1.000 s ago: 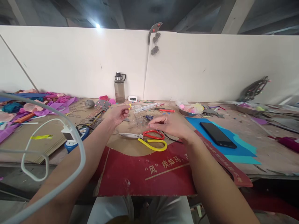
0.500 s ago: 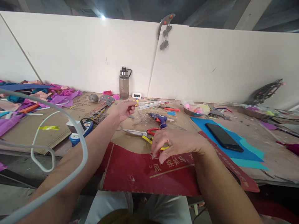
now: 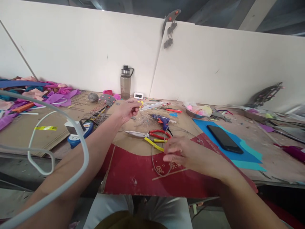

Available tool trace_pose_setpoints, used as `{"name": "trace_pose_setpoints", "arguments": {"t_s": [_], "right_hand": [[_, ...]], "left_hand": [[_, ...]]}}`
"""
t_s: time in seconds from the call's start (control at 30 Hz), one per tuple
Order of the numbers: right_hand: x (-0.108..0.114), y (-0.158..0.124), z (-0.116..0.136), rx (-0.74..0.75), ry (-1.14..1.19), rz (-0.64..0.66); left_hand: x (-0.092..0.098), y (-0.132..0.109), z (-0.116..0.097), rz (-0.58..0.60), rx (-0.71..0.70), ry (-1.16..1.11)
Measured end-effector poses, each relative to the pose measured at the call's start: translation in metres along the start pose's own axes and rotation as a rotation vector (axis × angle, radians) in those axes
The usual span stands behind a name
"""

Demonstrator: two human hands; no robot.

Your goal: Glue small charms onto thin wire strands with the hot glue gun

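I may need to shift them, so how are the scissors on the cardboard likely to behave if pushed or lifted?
Pushed, the scissors would probably slide rather than roll, since they lie flat on the cardboard. Their metal blades suggest some weight for their size. Lifted by just the yellow handle, they may swing open, as the red handle is separate.

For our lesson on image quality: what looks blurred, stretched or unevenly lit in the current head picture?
Head view: the right hand looks smeared, the left hand crisper; head view: the forearms look stretched toward the lower corners, probably by a wide lens; head view: the white panels look bright beneath a dim ceiling.
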State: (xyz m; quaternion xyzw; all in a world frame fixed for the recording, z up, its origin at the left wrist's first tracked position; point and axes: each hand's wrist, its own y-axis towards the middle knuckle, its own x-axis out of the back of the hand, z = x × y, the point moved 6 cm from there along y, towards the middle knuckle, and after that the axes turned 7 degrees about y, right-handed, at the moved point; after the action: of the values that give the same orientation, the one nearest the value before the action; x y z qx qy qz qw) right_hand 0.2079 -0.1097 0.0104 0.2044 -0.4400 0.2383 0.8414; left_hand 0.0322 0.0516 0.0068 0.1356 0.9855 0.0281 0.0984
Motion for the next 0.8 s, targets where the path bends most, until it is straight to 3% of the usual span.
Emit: {"name": "trace_pose_setpoints", "arguments": {"t_s": [0.23, 0.37, 0.43, 0.57, 0.8], "right_hand": [[-0.044, 0.016, 0.010, -0.146, -0.271, -0.128], [-0.051, 0.015, 0.013, -0.119, -0.165, 0.004], [-0.041, 0.010, 0.013, -0.050, -0.075, 0.019], [-0.009, 0.008, 0.001, 0.001, 0.016, -0.112], [0.040, 0.038, -0.044, -0.100, 0.091, -0.639]], "left_hand": [[-0.001, 0.000, 0.003, -0.008, 0.002, 0.036], [0.006, 0.003, 0.001, -0.035, -0.027, -0.014], [0.008, 0.004, -0.001, -0.055, -0.037, -0.042], [0.009, 0.005, 0.003, -0.086, -0.022, -0.039], [0.005, 0.007, 0.014, -0.026, -0.002, -0.002]]}}
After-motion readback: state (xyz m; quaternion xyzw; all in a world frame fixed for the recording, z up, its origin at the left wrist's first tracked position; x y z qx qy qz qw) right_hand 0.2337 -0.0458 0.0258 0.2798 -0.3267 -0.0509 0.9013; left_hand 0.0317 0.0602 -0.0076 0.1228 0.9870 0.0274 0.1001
